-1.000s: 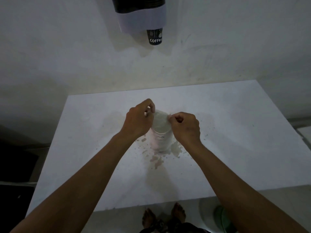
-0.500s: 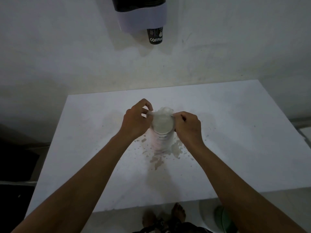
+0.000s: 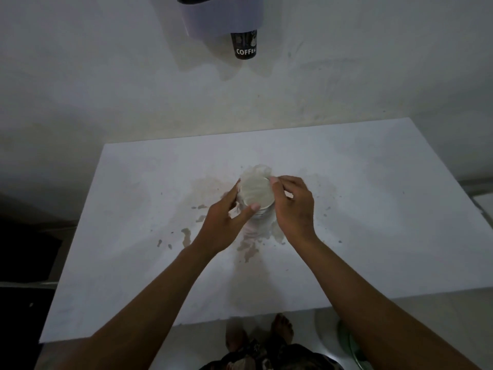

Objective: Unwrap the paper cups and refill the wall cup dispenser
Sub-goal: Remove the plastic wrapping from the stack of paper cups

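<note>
A stack of paper cups (image 3: 256, 193) in clear plastic wrap stands upright on the white table (image 3: 373, 209), seen from above. My left hand (image 3: 226, 222) grips the stack's top from the left, thumb along its near rim. My right hand (image 3: 292, 206) pinches the wrap at the stack's right rim. Crumpled wrap (image 3: 260, 169) bunches behind the top. On the wall above hangs the cup dispenser (image 3: 221, 14), with a black cup marked COFFEE (image 3: 244, 46) sticking out of its bottom.
Brown stains (image 3: 248, 249) spot the table around the stack. The table stands against a white wall (image 3: 346, 76). My bare feet (image 3: 282, 327) show below the near edge, with a green object (image 3: 349, 343) on the floor at right. Dark furniture (image 3: 24, 252) is at left.
My left hand has slid lower round the stack's left side. My right hand has shifted along the rim, and the wrap is pushed back off the top cup.
</note>
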{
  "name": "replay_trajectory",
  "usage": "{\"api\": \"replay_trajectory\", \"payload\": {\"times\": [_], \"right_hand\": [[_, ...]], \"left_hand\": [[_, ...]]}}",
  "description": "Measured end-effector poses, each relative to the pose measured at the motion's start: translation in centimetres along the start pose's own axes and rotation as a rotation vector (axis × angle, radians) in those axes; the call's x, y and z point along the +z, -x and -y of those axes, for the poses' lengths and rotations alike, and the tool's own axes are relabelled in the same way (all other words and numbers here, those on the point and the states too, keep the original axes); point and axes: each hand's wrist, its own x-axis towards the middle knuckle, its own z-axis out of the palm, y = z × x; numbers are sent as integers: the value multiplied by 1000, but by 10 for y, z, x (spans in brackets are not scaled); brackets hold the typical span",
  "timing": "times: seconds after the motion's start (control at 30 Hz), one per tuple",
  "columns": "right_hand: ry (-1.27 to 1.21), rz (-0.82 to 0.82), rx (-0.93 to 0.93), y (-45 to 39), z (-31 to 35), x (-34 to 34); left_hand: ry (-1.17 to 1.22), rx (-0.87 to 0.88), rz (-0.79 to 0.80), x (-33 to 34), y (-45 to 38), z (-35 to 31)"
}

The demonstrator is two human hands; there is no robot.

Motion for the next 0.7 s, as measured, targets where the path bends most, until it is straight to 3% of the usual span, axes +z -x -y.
{"api": "replay_trajectory", "payload": {"times": [0.1, 0.2, 0.3, 0.47, 0.6, 0.7], "right_hand": [[54, 54, -5, -5, 2, -1], [112, 43, -138, -8, 5, 1], [199, -8, -293, -9, 4, 5], [95, -45, -297, -8, 11, 1], [339, 71, -601, -11, 5, -5], [476, 79, -572, -12, 2, -9]], "left_hand": [[-33, 37, -143, -6, -3, -11], [-141, 64, -335, -15, -23, -36], [-316, 174, -273, -24, -49, -53], [-374, 274, -274, -36, -59, -52], [-429, 414, -274, -32, -54, -48], [-521, 414, -203, -29, -49, -42]]}}
